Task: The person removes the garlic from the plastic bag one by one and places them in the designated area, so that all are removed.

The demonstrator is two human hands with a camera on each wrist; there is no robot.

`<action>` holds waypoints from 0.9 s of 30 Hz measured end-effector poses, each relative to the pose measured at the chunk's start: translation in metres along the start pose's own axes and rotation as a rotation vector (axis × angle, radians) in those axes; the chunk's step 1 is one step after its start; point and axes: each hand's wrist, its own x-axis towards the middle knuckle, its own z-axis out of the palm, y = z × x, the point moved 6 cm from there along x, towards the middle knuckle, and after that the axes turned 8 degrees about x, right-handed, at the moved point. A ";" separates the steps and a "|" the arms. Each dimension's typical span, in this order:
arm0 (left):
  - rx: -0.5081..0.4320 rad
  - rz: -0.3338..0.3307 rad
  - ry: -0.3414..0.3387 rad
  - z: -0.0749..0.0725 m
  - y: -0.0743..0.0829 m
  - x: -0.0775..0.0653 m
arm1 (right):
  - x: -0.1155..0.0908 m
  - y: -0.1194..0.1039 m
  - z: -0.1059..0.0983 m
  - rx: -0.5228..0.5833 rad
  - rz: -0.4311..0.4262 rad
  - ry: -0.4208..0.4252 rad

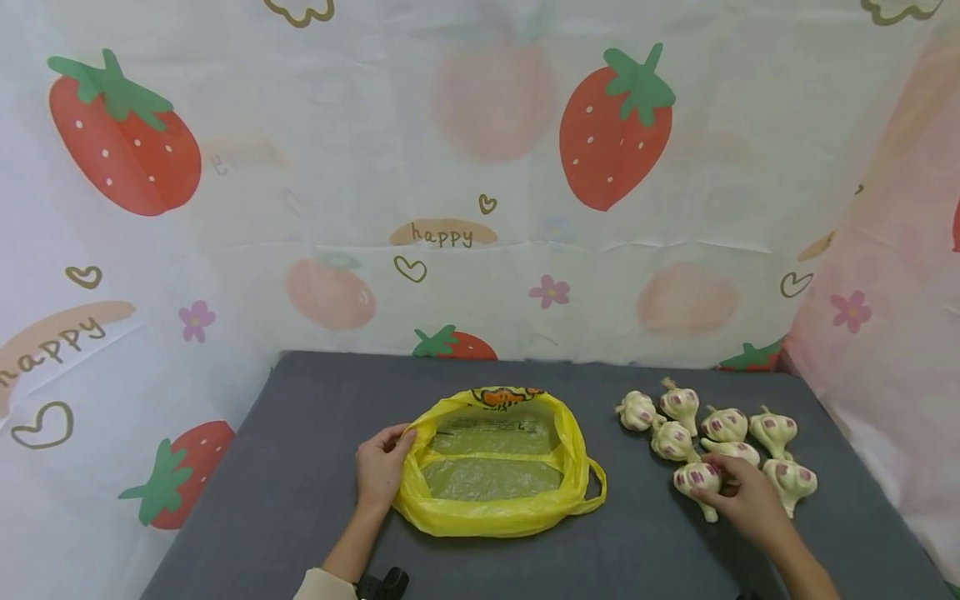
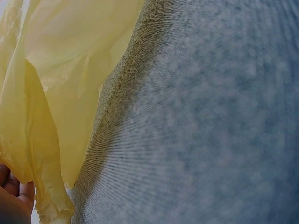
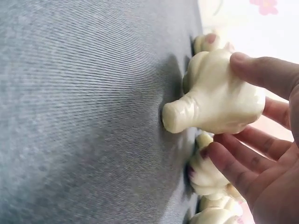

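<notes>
A yellow plastic bag (image 1: 487, 518) lies in the middle of the table, its mouth spread wide and its inside showing bare. My left hand (image 1: 381, 468) pinches the bag's left rim between thumb and fingers; in the left wrist view the thin yellow film (image 2: 70, 102) fills the upper left. At the right, my right hand (image 1: 742, 500) grips a garlic bulb (image 1: 696, 478), white with purple patches. The right wrist view has my thumb on one side of that bulb (image 3: 222, 95) and fingers on the other, its stem end pointing at the cloth.
Several more garlic bulbs (image 1: 724, 425) lie grouped around and behind my right hand. A loop handle (image 1: 596, 487) sticks out from the bag's right side. Dark grey cloth (image 1: 322, 400) covers the table, and a strawberry-printed curtain (image 1: 337, 167) hangs behind and at both sides.
</notes>
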 end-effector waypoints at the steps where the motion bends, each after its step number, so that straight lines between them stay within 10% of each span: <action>1: -0.001 0.000 0.000 0.000 0.000 0.000 | 0.000 0.001 0.001 -0.012 0.011 0.001; 27: 0.081 -0.023 -0.064 -0.002 0.004 0.001 | -0.003 -0.013 -0.007 -0.051 0.063 0.042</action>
